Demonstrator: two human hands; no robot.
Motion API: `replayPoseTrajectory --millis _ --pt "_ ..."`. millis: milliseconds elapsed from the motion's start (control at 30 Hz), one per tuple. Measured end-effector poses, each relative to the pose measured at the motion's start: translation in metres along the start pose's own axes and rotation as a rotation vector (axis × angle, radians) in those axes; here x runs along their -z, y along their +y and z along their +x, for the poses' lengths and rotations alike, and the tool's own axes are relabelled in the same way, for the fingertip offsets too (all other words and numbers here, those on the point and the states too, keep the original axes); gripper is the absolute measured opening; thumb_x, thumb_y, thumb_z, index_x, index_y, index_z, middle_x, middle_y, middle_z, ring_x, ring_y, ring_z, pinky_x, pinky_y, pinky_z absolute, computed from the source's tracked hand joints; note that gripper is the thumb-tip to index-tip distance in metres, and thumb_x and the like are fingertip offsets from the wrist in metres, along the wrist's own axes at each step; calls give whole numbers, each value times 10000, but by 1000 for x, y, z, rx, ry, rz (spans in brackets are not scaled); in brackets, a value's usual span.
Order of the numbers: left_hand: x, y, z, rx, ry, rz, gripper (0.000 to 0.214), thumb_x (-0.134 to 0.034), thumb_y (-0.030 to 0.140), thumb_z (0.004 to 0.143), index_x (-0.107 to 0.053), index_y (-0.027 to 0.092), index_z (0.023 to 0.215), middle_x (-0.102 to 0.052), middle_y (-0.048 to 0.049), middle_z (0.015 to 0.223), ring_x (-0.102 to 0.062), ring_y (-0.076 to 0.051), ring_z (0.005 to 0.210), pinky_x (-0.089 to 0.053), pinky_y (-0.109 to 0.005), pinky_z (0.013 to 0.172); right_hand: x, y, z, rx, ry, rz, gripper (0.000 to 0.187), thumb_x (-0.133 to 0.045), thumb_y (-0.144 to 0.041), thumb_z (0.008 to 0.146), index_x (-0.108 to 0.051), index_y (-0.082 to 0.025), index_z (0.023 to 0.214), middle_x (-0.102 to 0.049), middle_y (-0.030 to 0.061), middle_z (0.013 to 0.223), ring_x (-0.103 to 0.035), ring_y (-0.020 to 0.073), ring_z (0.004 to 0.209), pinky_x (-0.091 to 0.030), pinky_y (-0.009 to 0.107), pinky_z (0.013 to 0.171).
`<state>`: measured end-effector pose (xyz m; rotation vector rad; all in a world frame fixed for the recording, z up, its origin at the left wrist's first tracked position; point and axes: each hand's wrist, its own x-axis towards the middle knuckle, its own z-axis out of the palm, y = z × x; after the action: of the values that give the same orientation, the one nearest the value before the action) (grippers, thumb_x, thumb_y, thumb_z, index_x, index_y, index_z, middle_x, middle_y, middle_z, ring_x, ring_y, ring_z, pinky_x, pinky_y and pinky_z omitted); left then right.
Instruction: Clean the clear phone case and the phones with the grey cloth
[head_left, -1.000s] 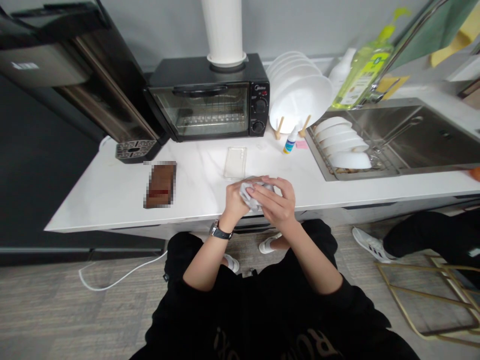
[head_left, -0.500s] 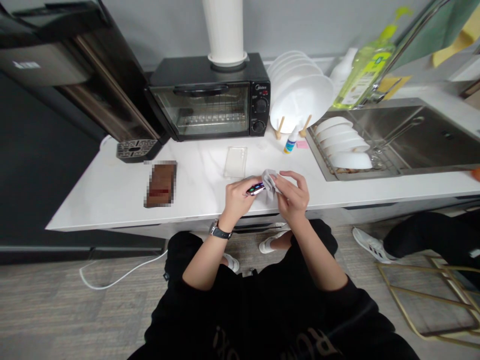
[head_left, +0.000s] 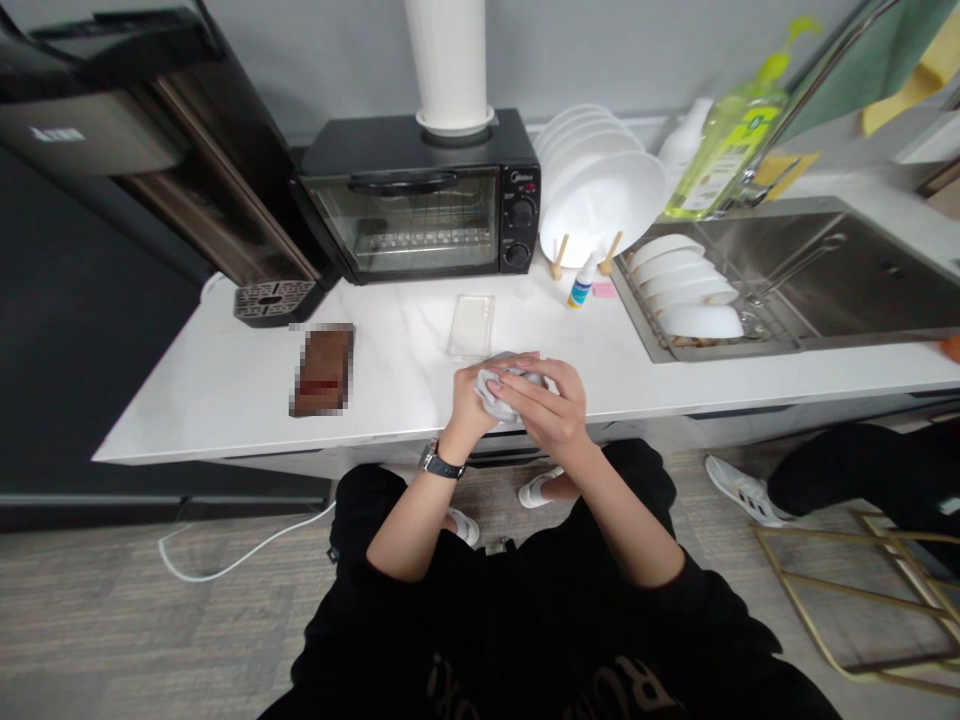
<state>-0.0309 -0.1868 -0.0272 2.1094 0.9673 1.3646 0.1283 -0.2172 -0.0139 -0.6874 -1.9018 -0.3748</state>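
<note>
My left hand (head_left: 466,400) is closed around a phone, its wrist wearing a black-strapped watch (head_left: 441,460). Cloth and fingers hide nearly all of the phone now; its lit screen showed a moment ago. With bent fingers my right hand (head_left: 556,405) grips a crumpled light grey cloth (head_left: 491,400) and presses it over the phone against my left hand. Just beyond my hands, a clear phone case (head_left: 471,325) lies flat on the white counter (head_left: 390,390). A small spray bottle (head_left: 580,288) with a blue and yellow label stands farther right.
A blurred-out brown object (head_left: 324,370) lies on the counter's left. Behind are a drinks dispenser (head_left: 247,220), a toaster oven (head_left: 427,220) and racked white plates (head_left: 600,205). Bowls (head_left: 686,285) sit by the sink (head_left: 862,270). Another person's leg (head_left: 832,470) shows at right.
My right hand has moved left with the cloth, over the phone and onto my left hand. The phone's lit screen is now covered.
</note>
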Motion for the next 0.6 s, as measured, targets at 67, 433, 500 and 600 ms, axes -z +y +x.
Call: replayPoseTrajectory --millis 67,433,500,600 --pt "0 -1 0 -66 55 39 211 -643 173 928 -791 176 1077 -846 -89 1054 -818 -234 941 -655 -339 866 3 8 -3 -15 28 27 452 -600 -144 1046 -683 -337 1447 -830 19 1193 -725 255 1231 -622 452 985" --pt "-4 5 -5 182 118 -97 324 -771 298 941 -492 284 1106 -853 3 1049 -821 -177 966 -588 -267 818 19 45 -18 -146 63 13 445 -620 -81 1011 -718 -313 1379 -835 28 1196 -723 283 1248 -634 512 960" --pt "-4 5 -6 188 100 -159 340 -760 330 961 -456 294 1108 -850 -13 1117 -817 -189 1047 -605 -295 865 16 43 -20 -166 71 29 426 -618 -86 1012 -731 -303 1361 -838 36 1183 -732 286 1227 -642 507 942" --pt "-4 4 -6 231 67 -150 340 -753 335 968 -445 294 1108 -846 -18 1133 -817 -193 1050 -608 -304 865 11 40 -21 -194 98 60 445 -602 -82 1016 -721 -308 1380 -840 38 1171 -742 289 1202 -648 508 929"
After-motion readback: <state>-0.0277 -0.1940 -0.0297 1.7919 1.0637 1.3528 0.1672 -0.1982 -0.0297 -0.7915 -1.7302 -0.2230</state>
